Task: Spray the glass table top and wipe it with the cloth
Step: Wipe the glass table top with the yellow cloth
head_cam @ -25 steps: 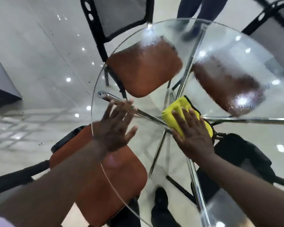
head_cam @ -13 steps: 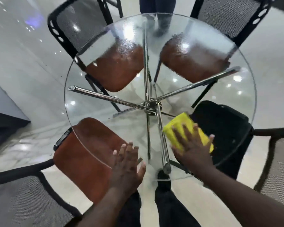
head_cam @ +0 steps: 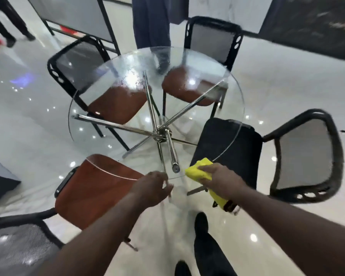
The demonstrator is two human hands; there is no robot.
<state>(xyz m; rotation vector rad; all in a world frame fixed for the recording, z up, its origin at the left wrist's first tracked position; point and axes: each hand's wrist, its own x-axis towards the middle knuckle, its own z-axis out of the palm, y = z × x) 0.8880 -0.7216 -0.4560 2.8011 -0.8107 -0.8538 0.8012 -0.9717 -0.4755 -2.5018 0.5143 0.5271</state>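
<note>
Glass top half done, yellow cloth at the near rim

Glass table top [head_cam: 116,124] is round and clear, on chrome legs, with wet spray droplets on its far half and a cleaner near half; the yellow cloth [head_cam: 197,170] is at the near right rim, bunched and partly hanging off the edge, clamped under the right hand [head_cam: 220,181]. The left hand [head_cam: 151,188] is loosely curled at the near rim and holds nothing; whether it touches the glass I cannot tell. No spray bottle is visible. In my judgement the risks are these: the far wet zone may dry into streaks, the hanging cloth may slip off, and a long reach may put weight on the unsupported rim or knock the chairs [head_cam: 108,104] around.
</note>
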